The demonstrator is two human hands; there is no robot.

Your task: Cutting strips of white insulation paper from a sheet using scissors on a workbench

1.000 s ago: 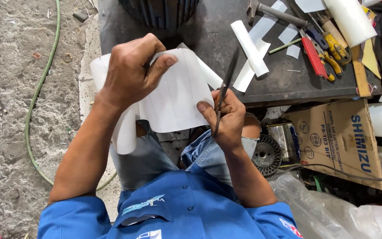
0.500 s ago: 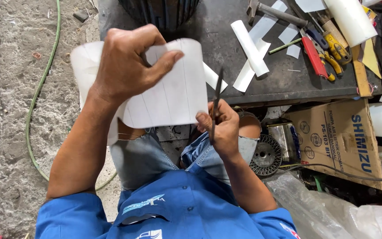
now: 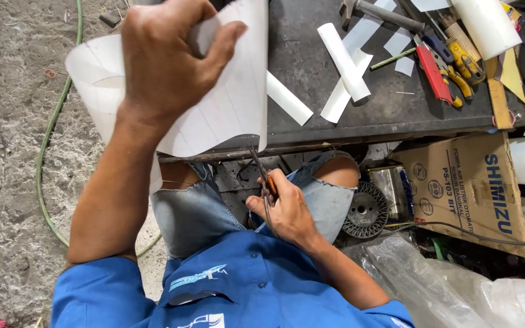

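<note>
The left hand [image 3: 165,67] is raised close to the camera, fingers and thumb curled tight over the top of a curved white sheet [image 3: 226,115] marked with thin ruled lines. The sheet hangs down from that grip, bowed like part of a tube, and covers the near left corner of the dark bench [image 3: 396,115].

The right hand [image 3: 284,206] sits lower, over the person's lap, closed around the handles of a pair of scissors [image 3: 264,179]. The blades point up toward the sheet's lower edge; the tips look to reach it near its right corner, though whether they actually bite into it is hard to tell from this angle.

On the bench lie several cut white strips [image 3: 344,67] — one short piece just right of the sheet, two longer ones crossing each other further along. Beyond them are a red-handled knife [image 3: 431,73], pliers with yellow and blue grips [image 3: 457,67], a hammer [image 3: 378,12] at the far edge and a thick white roll [image 3: 487,24].

Below the bench, to the right of the person's torn jeans [image 3: 195,212], stand a round metal part [image 3: 366,209] and a cardboard box [image 3: 463,182]. Clear plastic bags [image 3: 445,285] are heaped in the lower right. A green hose [image 3: 47,140] — thin and curving — runs across the concrete floor [image 3: 7,182] on the left.
</note>
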